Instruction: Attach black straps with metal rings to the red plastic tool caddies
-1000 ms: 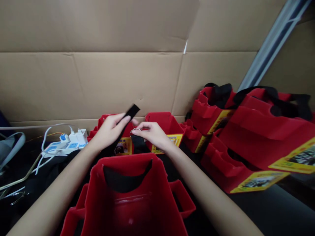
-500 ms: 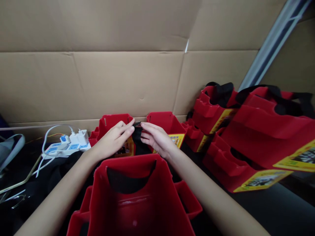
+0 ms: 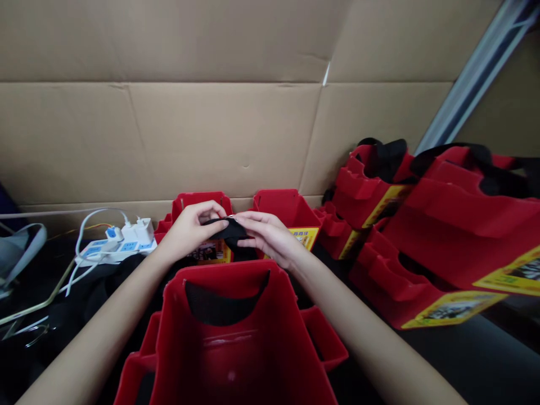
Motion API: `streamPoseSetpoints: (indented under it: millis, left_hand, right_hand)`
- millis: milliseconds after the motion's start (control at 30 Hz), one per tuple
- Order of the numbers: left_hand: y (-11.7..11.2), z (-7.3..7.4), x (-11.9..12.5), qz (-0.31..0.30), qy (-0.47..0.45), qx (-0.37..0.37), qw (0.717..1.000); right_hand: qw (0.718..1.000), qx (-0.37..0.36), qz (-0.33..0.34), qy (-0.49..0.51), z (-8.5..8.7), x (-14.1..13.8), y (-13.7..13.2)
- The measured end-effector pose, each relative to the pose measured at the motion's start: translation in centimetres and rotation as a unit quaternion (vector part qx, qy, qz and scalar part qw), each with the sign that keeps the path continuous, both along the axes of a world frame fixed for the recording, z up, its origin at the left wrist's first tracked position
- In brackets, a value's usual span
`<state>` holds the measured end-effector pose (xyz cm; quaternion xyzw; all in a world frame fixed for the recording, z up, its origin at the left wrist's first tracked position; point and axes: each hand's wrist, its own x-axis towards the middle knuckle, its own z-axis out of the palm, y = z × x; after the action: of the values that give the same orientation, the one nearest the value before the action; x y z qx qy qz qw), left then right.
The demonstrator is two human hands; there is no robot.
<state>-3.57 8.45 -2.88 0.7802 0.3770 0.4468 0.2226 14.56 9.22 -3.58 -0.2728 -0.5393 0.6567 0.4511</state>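
A red plastic bin (image 3: 236,360) with side pockets stands right in front of me, its mouth facing up. A black strap (image 3: 223,306) passes through slots in its far wall. Beyond that wall, my left hand (image 3: 196,225) pinches a black strap (image 3: 230,232) between thumb and fingers. My right hand (image 3: 268,233) grips the same strap from the other side. A small shiny piece shows between the fingertips, too small to make out. The lower part of the strap hangs behind the bin's rim.
Two more red bins (image 3: 276,205) with yellow labels stand against the cardboard wall (image 3: 219,140). Stacked red bins with black straps (image 3: 447,208) rise on the right. At left lie a white power strip (image 3: 113,247) with plugs and cables, and black straps (image 3: 88,298).
My left fingers have gone from stretched out to curled around the strap. The strap's end now bends leftward under my left hand. The view has shifted slightly.
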Motion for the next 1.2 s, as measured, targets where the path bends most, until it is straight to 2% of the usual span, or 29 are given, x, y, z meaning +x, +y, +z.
streamPoseSetpoints:
  millis: [167,333,500,633,800,1200]
  left_hand:
    - [0.2,-0.3,0.3,0.022,0.002,0.033,0.999]
    - [-0.1,-0.3,0.5,0.053,0.004,0.071,0.996]
    - [-0.4,0.0,0.5,0.052,0.001,0.090,0.995]
    - [-0.5,0.1,0.5,0.013,-0.014,0.059,0.998]
    - [-1.0,0.5,0.7,-0.042,-0.037,0.005,0.998]
    - [-1.3,0.9,0.3,-0.097,-0.063,-0.061,0.991]
  right_hand:
    - [0.998,0.042,0.020,-0.041,-0.2,0.1,0.0]
    - [0.996,0.073,0.000,-0.058,-0.2,-0.1,-0.1]
    - [0.988,0.136,0.000,-0.068,-0.2,-0.4,-0.1]
    - [0.982,0.169,0.000,-0.083,-0.2,-0.3,-0.1]
    - [0.977,0.193,0.043,-0.080,-0.2,-0.1,-0.1]
    - [0.969,0.217,0.088,-0.080,-0.2,-0.2,-0.3]
